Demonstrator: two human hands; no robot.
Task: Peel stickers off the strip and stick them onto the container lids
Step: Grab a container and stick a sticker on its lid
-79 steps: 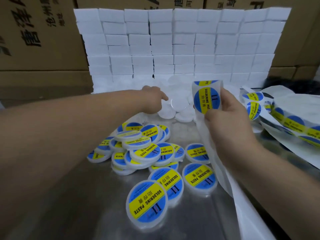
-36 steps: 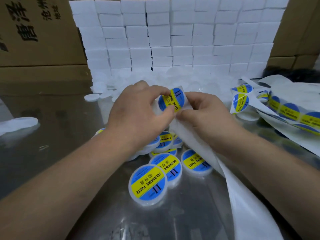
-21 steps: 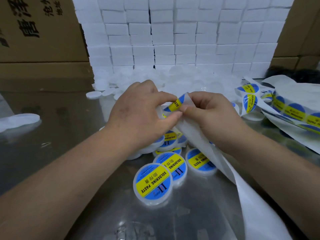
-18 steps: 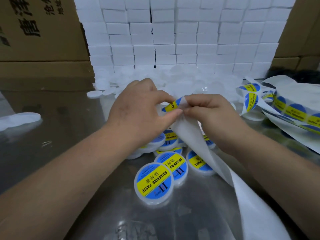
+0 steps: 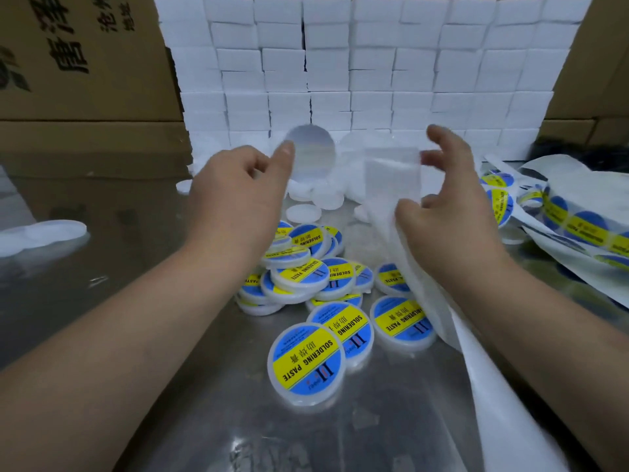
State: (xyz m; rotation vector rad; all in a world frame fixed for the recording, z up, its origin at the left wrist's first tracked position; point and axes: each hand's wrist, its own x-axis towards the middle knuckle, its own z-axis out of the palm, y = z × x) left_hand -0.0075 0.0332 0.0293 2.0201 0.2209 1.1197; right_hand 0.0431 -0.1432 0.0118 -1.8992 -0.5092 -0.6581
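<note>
My left hand (image 5: 235, 199) pinches a round sticker (image 5: 311, 151) at its edge and holds it up with its pale back side towards me. To its right, my right hand (image 5: 452, 212) pinches the white backing strip (image 5: 391, 175) under its thumb, the other fingers spread. The bare strip trails down past my right forearm. Below my hands lies a heap of white lids with blue and yellow stickers (image 5: 299, 274), and the nearest labelled lid (image 5: 306, 359) lies in front. Plain white lids (image 5: 303, 212) lie behind the heap.
More strip carrying blue and yellow stickers (image 5: 578, 229) lies at the right. A wall of white boxes (image 5: 374, 80) stands at the back, with cardboard cartons (image 5: 85, 63) beside it. Two white lids (image 5: 41, 233) lie at the far left of the metal table (image 5: 153, 420).
The sticker has come off the strip. My hands, which were together on it, have moved apart: the left one took the sticker to the left and the right one kept the strip.
</note>
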